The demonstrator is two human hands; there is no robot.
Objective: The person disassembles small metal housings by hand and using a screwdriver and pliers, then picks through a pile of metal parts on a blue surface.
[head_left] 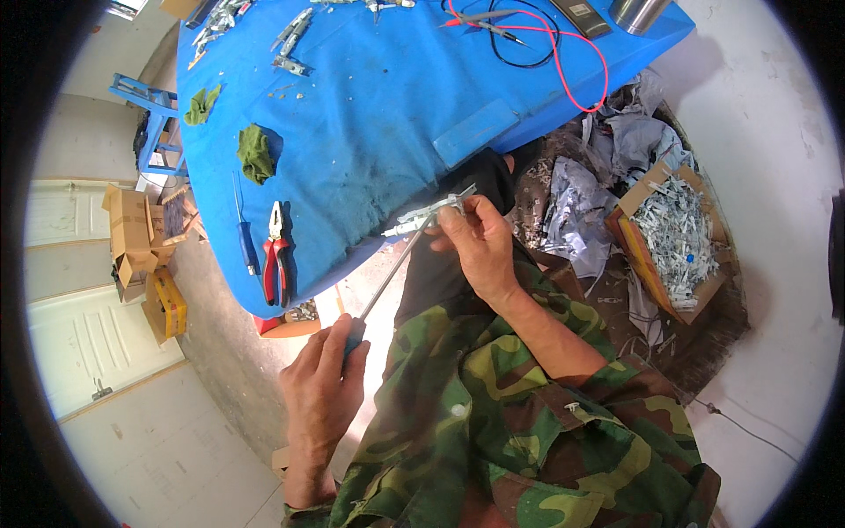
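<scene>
My left hand (321, 383) is closed round the handle of a long screwdriver (387, 279). Its shaft slants up to the right, and the tip meets a slim white and metal part (414, 219). Pinched in my right hand (480, 242), that part sits just off the table's near edge, above my lap. What exactly the part is, I cannot make out. On the blue cloth to the left lie red-handled pliers (275, 260) and a thin blue-handled screwdriver (246, 239), both apart from my hands.
The blue-covered table (370, 114) carries green rags (255, 154), several similar parts (295, 40) and a red test lead (585, 99). At the right, an open carton (673, 238) is heaped with small white pieces beside plastic bags (572, 211). A red box (290, 328) stands below the table edge.
</scene>
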